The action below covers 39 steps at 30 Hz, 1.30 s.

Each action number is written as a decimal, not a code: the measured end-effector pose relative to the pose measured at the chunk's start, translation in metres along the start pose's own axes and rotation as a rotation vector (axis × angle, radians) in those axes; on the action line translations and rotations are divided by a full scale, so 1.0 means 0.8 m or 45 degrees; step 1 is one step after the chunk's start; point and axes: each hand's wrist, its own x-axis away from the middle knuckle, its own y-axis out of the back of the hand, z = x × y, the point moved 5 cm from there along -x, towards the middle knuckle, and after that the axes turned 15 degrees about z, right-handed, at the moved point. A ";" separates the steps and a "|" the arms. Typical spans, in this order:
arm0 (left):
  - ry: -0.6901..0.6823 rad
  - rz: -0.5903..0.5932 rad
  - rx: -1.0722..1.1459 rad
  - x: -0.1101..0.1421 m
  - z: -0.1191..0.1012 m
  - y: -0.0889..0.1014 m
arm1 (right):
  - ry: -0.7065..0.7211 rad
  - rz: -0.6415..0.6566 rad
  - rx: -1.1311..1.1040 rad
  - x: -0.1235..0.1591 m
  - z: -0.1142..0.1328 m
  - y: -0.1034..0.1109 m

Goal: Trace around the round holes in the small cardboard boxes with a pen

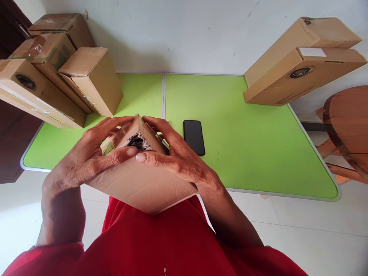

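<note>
A brown cardboard box (148, 184) is tilted in front of my body, one corner pointing up and away from me. That corner is torn, with a dark ragged hole (140, 142) in it. My left hand (99, 147) grips the box from the left, thumb on the near face beside the hole. From the right, my right hand (175, 151) holds it the same way, its thumb tip close to the left one. Parts of the fingers on the far sides are hidden. A black phone (194, 137) lies on the green table (230, 145), just right of my right hand.
Several cardboard boxes (99, 82) stand at the table's left end. Two more boxes (276, 82) lean together at the back right. Behind the table is a white wall (184, 34). A wooden stool (349, 130) stands off the right end.
</note>
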 end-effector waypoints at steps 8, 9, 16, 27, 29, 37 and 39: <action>-0.045 0.075 0.002 -0.011 0.010 0.013 | 0.017 -0.108 -0.060 -0.014 -0.009 -0.004; -0.042 0.093 0.007 -0.013 0.015 0.011 | 0.003 -0.111 -0.079 -0.014 -0.013 -0.005; -0.066 0.141 0.120 -0.014 0.024 -0.003 | -0.041 -0.105 -0.091 -0.006 -0.027 -0.002; -0.097 0.113 0.062 -0.018 0.002 -0.015 | -0.069 -0.174 0.047 -0.006 -0.013 -0.006; -0.068 0.119 0.045 -0.017 -0.001 -0.013 | -0.053 -0.161 0.113 -0.003 -0.012 -0.004; -0.005 0.080 -0.016 -0.004 0.003 -0.003 | -0.035 0.074 0.106 0.000 -0.012 -0.005; 0.033 0.071 -0.025 -0.002 0.009 -0.001 | -0.056 0.049 0.119 -0.007 -0.007 -0.012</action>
